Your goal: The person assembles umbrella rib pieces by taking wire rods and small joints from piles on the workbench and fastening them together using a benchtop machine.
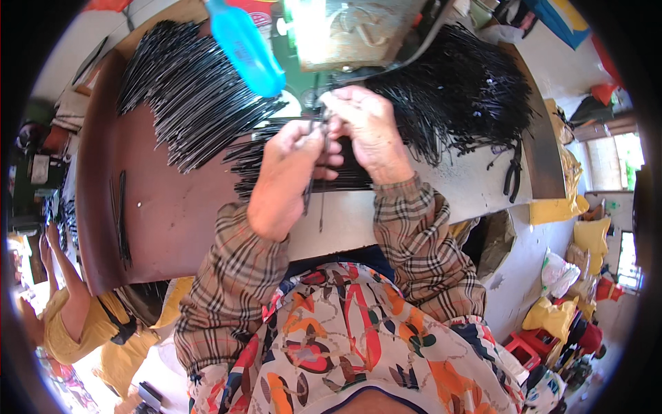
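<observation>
Both my hands meet over the middle of the table, close to the machine. Between the curled fingers of my left hand [283, 172] is a thin black cord [321, 210], its end hanging down toward me. My right hand [372, 131] pinches near the top of the same cord; the fingers partly hide the exact spot. Beneath my hands lies a bundle of black cords [249, 169]. A large sheaf of similar cords [196, 103] spreads to the left, and a tangled heap of black cords [469, 90] lies to the right.
A machine [355, 31] with a bright lamp stands at the far side, beside a bright blue curved object [247, 52]. Black-handled pliers [512, 176] rest at the table's right. A few loose cords [123, 217] lie left. Another person [76, 310] is at far left; yellow bags [592, 245] are right.
</observation>
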{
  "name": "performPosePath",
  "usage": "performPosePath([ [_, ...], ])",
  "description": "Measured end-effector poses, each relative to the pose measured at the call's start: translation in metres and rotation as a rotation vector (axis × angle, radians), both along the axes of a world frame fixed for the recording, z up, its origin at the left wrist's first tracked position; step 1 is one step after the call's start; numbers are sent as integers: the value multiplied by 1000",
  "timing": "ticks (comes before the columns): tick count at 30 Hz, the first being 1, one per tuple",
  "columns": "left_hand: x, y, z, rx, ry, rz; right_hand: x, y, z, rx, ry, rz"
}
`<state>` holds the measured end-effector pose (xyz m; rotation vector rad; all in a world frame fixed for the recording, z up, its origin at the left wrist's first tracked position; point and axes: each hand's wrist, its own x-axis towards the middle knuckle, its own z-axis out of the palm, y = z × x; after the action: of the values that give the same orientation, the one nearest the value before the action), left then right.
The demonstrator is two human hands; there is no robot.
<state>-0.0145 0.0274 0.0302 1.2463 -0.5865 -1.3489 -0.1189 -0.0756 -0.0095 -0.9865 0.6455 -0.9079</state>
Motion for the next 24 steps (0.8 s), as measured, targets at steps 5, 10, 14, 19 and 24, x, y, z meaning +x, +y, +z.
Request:
performPosePath([
  [5,31,47,8,9,15,46,-5,35,25,-73,122,201],
  [10,112,107,-14,36,-612,426,-77,33,16,-286,629,-137],
  [14,218,169,-39,191,-1584,630,-130,13,2,-344,804,-312],
  [19,236,187,-45,316,-1950,655,-130,-4,-15,-931,1043,-546],
  [24,168,142,-30,101,-1469,665,-124,-6,-2,-704,1124,-427],
])
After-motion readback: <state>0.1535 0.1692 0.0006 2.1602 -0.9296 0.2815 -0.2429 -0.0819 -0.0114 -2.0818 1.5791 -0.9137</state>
